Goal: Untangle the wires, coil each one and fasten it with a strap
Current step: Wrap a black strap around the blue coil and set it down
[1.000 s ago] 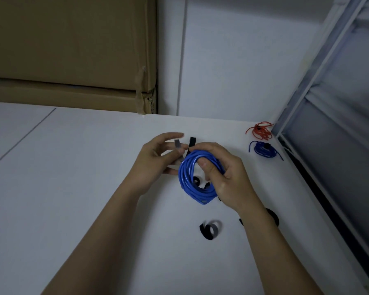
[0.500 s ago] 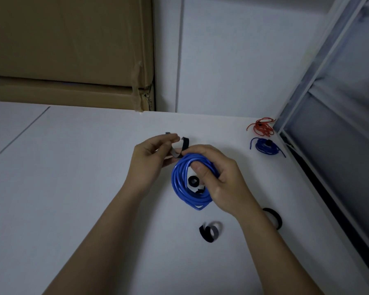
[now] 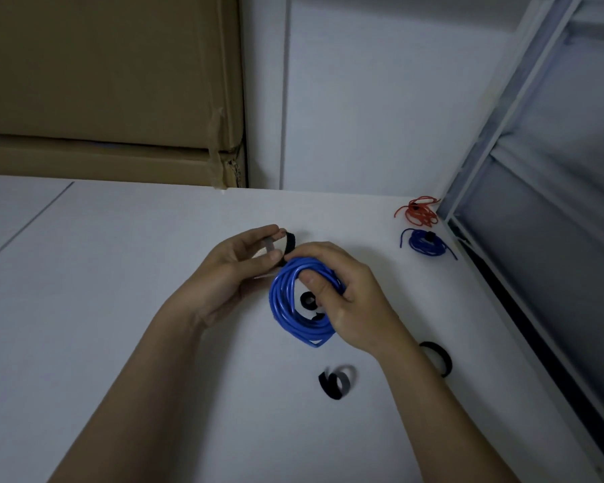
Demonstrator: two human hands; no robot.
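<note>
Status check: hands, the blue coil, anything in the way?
Right hand grips blue coil. Left hand pinches strap at coil's top, not yet wrapped. Spare straps on table, nothing blocking.

- My white table point(image 3: 126, 308) carries everything.
- At two o'clock, a red wire bundle point(image 3: 418, 212) and a small blue wire bundle point(image 3: 426, 242) lie near each other.
- At five o'clock lie a curled black strap point(image 3: 336, 381) and a black strap loop point(image 3: 439, 359).
</note>
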